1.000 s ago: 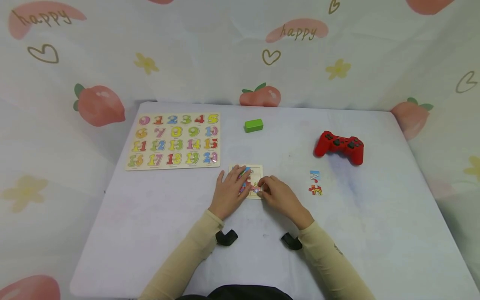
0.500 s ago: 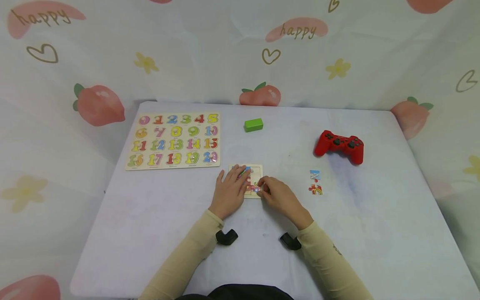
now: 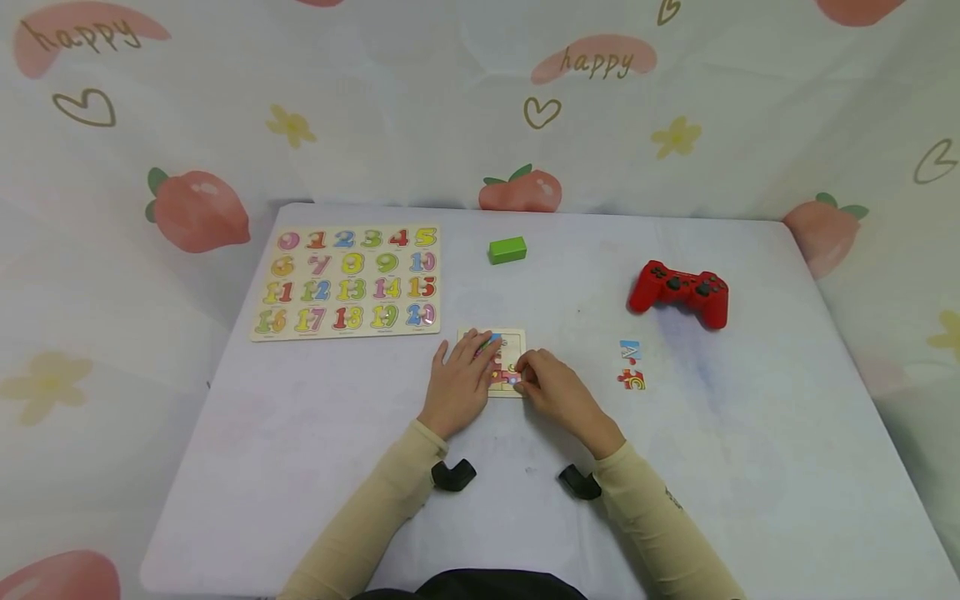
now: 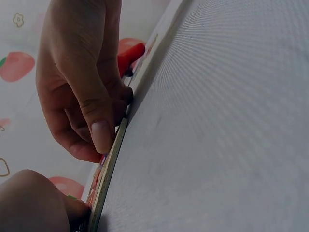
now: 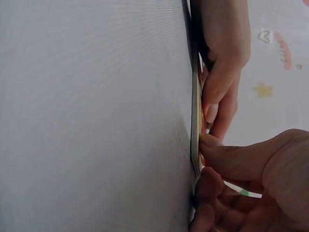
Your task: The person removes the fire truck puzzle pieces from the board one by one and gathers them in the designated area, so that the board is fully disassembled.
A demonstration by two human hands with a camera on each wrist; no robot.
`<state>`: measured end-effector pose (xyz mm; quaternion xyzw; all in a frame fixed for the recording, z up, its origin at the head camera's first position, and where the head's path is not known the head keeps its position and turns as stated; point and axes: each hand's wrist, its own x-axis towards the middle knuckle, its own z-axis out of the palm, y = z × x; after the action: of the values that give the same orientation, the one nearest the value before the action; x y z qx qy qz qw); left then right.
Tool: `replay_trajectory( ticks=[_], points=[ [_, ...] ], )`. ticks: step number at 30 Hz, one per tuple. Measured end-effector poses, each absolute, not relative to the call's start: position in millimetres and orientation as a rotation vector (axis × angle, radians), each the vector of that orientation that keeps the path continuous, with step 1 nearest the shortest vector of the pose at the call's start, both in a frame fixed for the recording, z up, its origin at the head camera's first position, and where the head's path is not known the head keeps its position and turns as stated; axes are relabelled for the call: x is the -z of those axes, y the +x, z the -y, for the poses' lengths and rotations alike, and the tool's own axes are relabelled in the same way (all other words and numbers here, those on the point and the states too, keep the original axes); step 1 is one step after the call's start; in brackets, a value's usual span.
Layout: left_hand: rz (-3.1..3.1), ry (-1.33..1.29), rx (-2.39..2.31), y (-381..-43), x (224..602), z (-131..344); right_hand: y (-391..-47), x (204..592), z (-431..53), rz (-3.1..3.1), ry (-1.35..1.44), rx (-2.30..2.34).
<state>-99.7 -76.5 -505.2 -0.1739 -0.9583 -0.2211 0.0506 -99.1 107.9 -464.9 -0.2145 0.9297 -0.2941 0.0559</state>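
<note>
A small wooden jigsaw board [image 3: 513, 337] lies in front of the person, partly filled with colourful pieces. My left hand [image 3: 456, 387] rests flat on its left part, fingers spread and covering some of the picture. At the lower right of the board, my right hand [image 3: 561, 398] has its thumb and curled index finger on a pink puzzle piece [image 3: 506, 377], pinching it. The right wrist view shows the right thumb [image 5: 227, 152] at the board's edge [image 5: 195, 121]. Two loose stretches of puzzle pieces [image 3: 632, 380] lie to the right of the hand.
A wooden number board [image 3: 330, 304] lies at the back left. A green block [image 3: 507, 250] sits behind the jigsaw board. To the right is a red game controller [image 3: 678, 293]. Black wrist devices [image 3: 453, 475] show below both wrists, over the white tabletop [image 3: 780, 467].
Compared with a second ago, the left fingers have shifted slightly, uncovering more of the lower row of pieces. The right hand stays at the same corner of the board.
</note>
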Motion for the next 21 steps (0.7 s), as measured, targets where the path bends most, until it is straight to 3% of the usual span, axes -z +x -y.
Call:
replay_trajectory(
  ticks=[14,21],
  points=[
    [2.915,-0.554,0.612,-100.8,507.0,77.3,-100.0,460.8,-107.5,-2.773,-0.549,1.012],
    [2.955,-0.536,0.623,-100.2,508.7,77.5,-97.1,449.4,-136.1,-2.71,-0.401,1.097]
  ],
)
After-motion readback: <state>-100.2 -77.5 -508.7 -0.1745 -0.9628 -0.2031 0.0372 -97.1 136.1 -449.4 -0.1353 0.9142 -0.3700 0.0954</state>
